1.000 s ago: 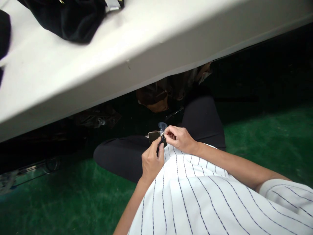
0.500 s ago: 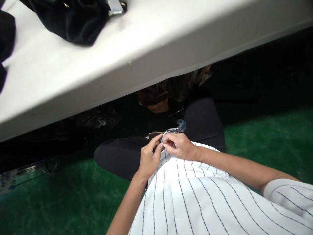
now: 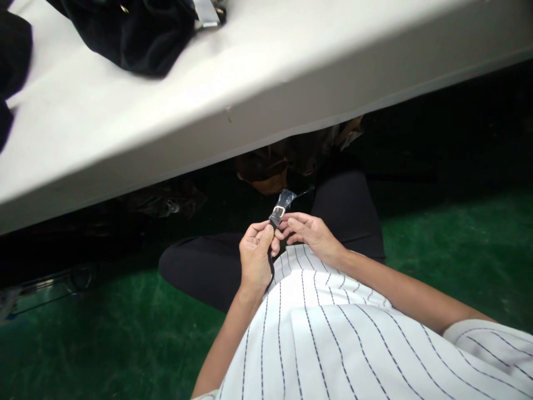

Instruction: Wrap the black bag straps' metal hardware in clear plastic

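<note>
Buckled strap (image 3: 276, 217): clamped in my left hand (image 3: 256, 256), short of the edge of the white table (image 3: 291, 61), open room between. My right hand (image 3: 315, 237) sits just beside the 1 buckle (image 3: 279, 210); I cannot tell whether it also grips.

Two hands: left hand (image 3: 257, 255), right hand (image 3: 318, 239). One dark strap (image 3: 272, 269), one pale-metal buckle (image 3: 277, 211), one clear wrap (image 3: 287, 197). One counter (image 3: 266, 72); on it, one large black item (image 3: 141, 41), one silvery strip (image 3: 207, 12), at least two dark shapes (image 3: 14, 53) cropped at left edge. One striped top (image 3: 333, 333). Two trouser legs (image 3: 200, 266). Items under counter (image 3: 268, 172): too dim to count.
</note>
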Demonstrator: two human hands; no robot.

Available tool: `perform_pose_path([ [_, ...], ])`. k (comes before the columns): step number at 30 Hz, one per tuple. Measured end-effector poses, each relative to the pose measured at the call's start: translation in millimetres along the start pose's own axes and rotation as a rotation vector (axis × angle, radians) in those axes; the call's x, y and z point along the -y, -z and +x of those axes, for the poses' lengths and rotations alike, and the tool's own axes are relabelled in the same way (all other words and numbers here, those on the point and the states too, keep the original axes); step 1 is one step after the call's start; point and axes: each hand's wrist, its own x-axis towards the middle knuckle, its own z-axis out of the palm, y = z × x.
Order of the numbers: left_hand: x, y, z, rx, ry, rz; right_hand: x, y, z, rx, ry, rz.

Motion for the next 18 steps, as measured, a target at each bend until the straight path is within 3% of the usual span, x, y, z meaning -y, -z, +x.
perform_pose_path([
  [3,3.1,-2.3,1.0,0.011,-0.018,0.018,4.7,-3.3,2.4,0.107,-0.05,0.122],
  [7,11.1,-2.3,-1.2,0.045,-0.076,0.173,0.4,-2.4,5.6,0.185,-0.054,0.117],
  [18,6.8,3.7,-10.1,0.073,-0.093,0.417,-9.0,9.0,8.6,0.022,-0.106,-0.015],
])
